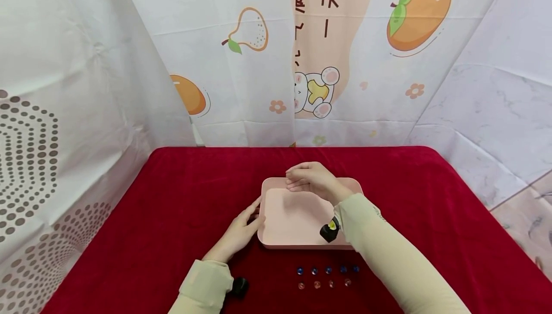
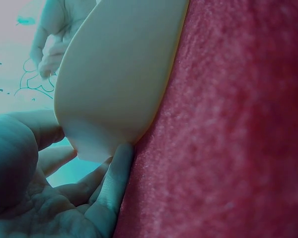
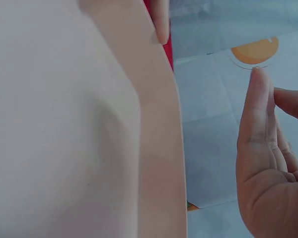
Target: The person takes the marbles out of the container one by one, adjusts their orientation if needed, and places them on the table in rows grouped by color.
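A pink tray [image 1: 293, 218] lies on the red cloth in the middle of the table. My left hand [image 1: 242, 227] lies flat on the cloth, and its straight fingers [image 2: 115, 181] touch the tray's [image 2: 114, 74] near left corner. Over the tray's far rim hovers my right hand [image 1: 308, 180]. In the right wrist view its fingers [image 3: 260, 134] stand straight beyond the rim [image 3: 161, 148], with the thumb tip [image 3: 160, 20] at the rim, and it holds nothing. Two short rows of marbles, blue [image 1: 327, 270] and pale pink [image 1: 323, 284], lie in front of the tray.
The red cloth [image 1: 431, 208] covers the whole table, with bare stretches left and right of the tray. White printed curtains [image 1: 241, 64] hang close behind and on both sides. Black wrist cameras [image 1: 329, 231] sit on both sleeves.
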A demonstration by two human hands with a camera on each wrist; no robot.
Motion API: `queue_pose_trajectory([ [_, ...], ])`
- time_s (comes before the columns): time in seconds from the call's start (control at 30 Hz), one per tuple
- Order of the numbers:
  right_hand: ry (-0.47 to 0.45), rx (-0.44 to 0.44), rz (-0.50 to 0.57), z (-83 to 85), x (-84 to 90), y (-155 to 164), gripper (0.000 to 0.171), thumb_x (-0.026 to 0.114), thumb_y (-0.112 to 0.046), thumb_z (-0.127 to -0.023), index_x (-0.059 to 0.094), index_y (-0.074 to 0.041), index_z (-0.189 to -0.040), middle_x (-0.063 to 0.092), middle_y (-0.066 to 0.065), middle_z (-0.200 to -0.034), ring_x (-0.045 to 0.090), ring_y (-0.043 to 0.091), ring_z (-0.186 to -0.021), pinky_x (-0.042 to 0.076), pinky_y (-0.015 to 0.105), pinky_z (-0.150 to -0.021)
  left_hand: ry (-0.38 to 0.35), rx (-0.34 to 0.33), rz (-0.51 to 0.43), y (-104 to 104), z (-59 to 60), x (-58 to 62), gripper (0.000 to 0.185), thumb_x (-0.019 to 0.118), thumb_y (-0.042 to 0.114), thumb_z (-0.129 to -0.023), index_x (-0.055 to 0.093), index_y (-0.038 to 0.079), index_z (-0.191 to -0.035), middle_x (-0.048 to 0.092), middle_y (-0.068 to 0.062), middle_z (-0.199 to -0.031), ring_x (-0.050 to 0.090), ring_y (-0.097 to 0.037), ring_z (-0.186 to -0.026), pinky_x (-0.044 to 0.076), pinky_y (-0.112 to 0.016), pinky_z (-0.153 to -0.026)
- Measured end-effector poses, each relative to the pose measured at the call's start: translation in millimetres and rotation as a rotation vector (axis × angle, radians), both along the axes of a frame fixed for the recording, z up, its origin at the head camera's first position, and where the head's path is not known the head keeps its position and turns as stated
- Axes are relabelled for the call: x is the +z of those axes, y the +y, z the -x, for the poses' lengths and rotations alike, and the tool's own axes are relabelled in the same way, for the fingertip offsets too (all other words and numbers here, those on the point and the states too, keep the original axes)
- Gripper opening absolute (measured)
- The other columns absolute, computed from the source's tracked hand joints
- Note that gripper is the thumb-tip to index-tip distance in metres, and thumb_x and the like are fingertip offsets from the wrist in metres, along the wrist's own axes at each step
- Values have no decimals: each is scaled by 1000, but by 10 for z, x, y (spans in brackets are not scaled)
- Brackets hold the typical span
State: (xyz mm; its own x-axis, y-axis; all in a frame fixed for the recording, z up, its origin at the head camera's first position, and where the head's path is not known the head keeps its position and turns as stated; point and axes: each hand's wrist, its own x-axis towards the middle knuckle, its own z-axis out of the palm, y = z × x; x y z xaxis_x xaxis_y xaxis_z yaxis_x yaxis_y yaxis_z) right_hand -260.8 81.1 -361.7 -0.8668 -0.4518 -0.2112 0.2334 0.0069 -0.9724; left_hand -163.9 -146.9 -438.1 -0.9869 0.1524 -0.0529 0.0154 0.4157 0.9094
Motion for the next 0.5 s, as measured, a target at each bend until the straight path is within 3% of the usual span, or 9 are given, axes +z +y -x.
queue_pose_trajectory([
  [0.33,-20,0,-18,-206,106,174,36,62,-4,-93,56,13,-124,74,7,-87,73,15,-73,60,32,-77,-4,-4,-2,0,13,-11,57,57,20,-101,38,19,-154,58,-9,-134,56,-24,-122,42,-45,-103],
  [0.5,-28,-3,-8,-311,127,249,26,64,-5,-92,62,6,-115,75,6,-86,74,15,-75,60,33,-79,-9,-13,16,-6,15,-19,57,55,22,-102,36,20,-155,57,-10,-135,55,-25,-123,42,-44,-104],
])
